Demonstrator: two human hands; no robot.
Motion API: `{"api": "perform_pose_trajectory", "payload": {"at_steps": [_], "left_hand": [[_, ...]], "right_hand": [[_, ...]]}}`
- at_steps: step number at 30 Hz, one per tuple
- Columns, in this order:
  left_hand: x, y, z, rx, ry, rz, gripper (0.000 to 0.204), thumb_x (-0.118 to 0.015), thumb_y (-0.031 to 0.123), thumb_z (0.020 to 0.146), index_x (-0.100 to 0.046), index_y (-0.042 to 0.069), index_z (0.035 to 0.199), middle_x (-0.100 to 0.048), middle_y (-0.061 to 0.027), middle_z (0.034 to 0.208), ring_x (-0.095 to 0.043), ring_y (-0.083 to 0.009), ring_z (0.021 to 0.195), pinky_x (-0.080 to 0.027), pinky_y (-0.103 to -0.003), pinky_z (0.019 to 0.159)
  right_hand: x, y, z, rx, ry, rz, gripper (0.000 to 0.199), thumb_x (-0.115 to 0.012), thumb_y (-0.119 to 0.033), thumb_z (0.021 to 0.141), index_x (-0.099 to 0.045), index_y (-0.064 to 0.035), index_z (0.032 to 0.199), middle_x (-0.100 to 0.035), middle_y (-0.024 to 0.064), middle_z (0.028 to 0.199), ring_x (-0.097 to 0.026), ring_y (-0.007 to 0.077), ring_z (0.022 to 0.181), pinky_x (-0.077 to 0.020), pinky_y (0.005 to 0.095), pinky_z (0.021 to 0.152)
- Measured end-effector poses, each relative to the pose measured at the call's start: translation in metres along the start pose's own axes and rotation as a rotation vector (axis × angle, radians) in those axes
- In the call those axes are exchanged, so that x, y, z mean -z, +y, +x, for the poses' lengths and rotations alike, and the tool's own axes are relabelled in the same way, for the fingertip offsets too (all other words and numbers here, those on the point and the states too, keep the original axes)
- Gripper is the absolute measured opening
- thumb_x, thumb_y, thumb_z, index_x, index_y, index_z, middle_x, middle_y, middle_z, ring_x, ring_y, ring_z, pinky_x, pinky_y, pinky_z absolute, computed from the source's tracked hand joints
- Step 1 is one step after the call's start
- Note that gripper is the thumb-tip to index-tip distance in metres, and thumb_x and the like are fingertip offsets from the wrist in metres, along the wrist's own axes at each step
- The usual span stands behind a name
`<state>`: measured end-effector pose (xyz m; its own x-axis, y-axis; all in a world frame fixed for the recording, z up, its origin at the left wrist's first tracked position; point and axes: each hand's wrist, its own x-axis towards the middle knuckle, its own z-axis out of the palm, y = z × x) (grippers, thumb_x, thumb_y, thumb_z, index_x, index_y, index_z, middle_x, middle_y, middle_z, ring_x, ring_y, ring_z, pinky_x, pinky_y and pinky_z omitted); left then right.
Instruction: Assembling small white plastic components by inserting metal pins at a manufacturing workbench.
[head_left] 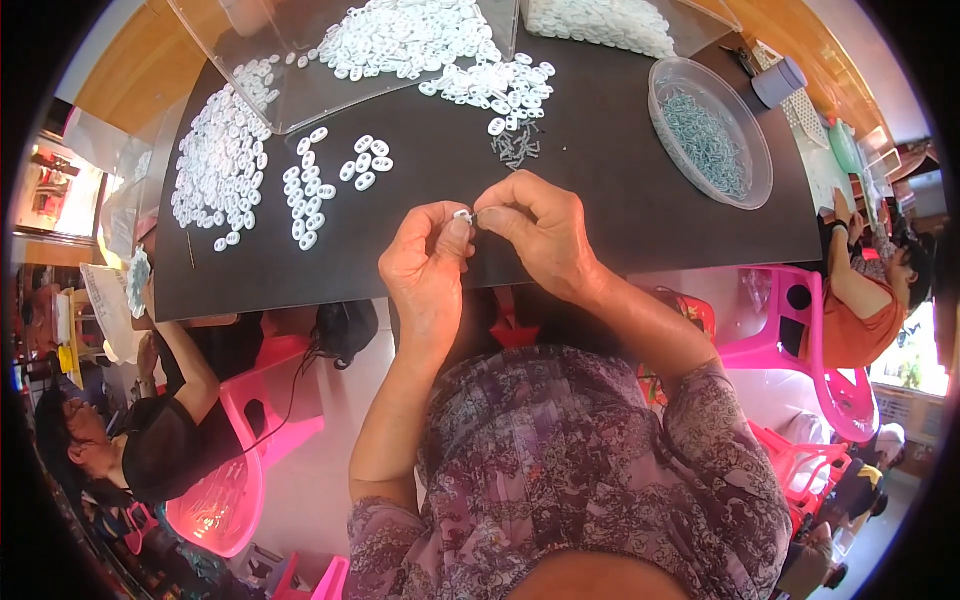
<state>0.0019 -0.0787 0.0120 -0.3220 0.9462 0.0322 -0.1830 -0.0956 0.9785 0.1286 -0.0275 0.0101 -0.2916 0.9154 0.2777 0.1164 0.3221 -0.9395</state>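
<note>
Over the table's near edge, my left hand (pixel 424 262) is closed, pinching a small white oval plastic piece (pixel 461 214) between thumb and fingers. My right hand (pixel 548 238) is closed beside it, with thumb and forefinger on a thin dark bit at the piece's edge that looks like a small screw. A little heap of dark screws (pixel 516 146) lies just beyond my hands. White oval pieces with holes (pixel 490 88) are piled behind it. Loose white ovals (pixel 308 195) are spread out left of my hands.
A round clear dish (pixel 757 192) of grey-green screws stands at right, near a grey-capped container (pixel 778 82). Clear bins (pixel 290 126) of white pieces stand at the back. A large white heap (pixel 217 160) lies at left. Other people sit on pink chairs (pixel 815 330) either side.
</note>
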Motion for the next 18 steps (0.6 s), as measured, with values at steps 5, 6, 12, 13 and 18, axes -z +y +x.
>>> {"api": "perform_pose_trajectory", "payload": {"at_steps": [5,6,12,13,18], "left_hand": [[0.000,-0.002,-0.001,0.014,-0.005,-0.010,0.007,-0.060,0.004,0.087,-0.061,-0.003,0.090,-0.060,-0.0019,0.077,-0.050,-0.0058,0.062,-0.041,-0.018,0.054],[0.000,-0.002,-0.001,0.014,-0.004,-0.010,0.007,-0.060,0.004,0.087,-0.061,-0.003,0.090,-0.060,-0.0019,0.077,-0.050,-0.0058,0.062,-0.041,-0.018,0.054],[-0.002,-0.010,-0.004,-0.121,0.037,0.106,0.007,-0.060,0.005,0.087,-0.062,-0.002,0.089,-0.058,-0.0002,0.076,-0.049,-0.0047,0.062,-0.040,-0.018,0.053],[-0.002,-0.011,-0.004,-0.179,0.064,0.243,0.007,-0.060,0.005,0.088,-0.062,-0.001,0.089,-0.057,0.0005,0.074,-0.048,-0.0044,0.062,-0.040,-0.018,0.053],[-0.002,-0.026,-0.003,-0.462,0.135,0.461,0.007,-0.060,0.006,0.088,-0.061,-0.001,0.087,-0.055,0.0020,0.071,-0.046,-0.0038,0.061,-0.039,-0.018,0.053]], "right_hand": [[-0.002,0.001,-0.001,-0.011,0.001,0.013,0.002,-0.062,0.001,0.077,-0.061,0.0003,0.078,-0.060,0.0089,0.074,-0.058,0.0184,0.069,-0.0458,0.0299,0.061],[-0.003,0.002,-0.001,-0.011,0.000,0.013,0.002,-0.062,0.001,0.077,-0.061,0.0003,0.078,-0.060,0.0089,0.074,-0.058,0.0184,0.069,-0.0458,0.0299,0.061],[-0.005,0.001,-0.001,0.089,0.014,-0.085,0.004,-0.062,0.001,0.076,-0.058,-0.0005,0.075,-0.058,0.0092,0.071,-0.057,0.0230,0.066,-0.0451,0.0331,0.059],[-0.006,0.001,-0.001,0.134,0.014,-0.131,0.005,-0.062,0.001,0.075,-0.057,-0.0007,0.075,-0.057,0.0097,0.070,-0.057,0.0248,0.066,-0.0448,0.0344,0.059],[-0.014,0.004,-0.002,0.185,0.041,-0.177,0.005,-0.060,0.001,0.074,-0.055,-0.0011,0.073,-0.056,0.0114,0.069,-0.055,0.0287,0.065,-0.0439,0.0374,0.058]]}}
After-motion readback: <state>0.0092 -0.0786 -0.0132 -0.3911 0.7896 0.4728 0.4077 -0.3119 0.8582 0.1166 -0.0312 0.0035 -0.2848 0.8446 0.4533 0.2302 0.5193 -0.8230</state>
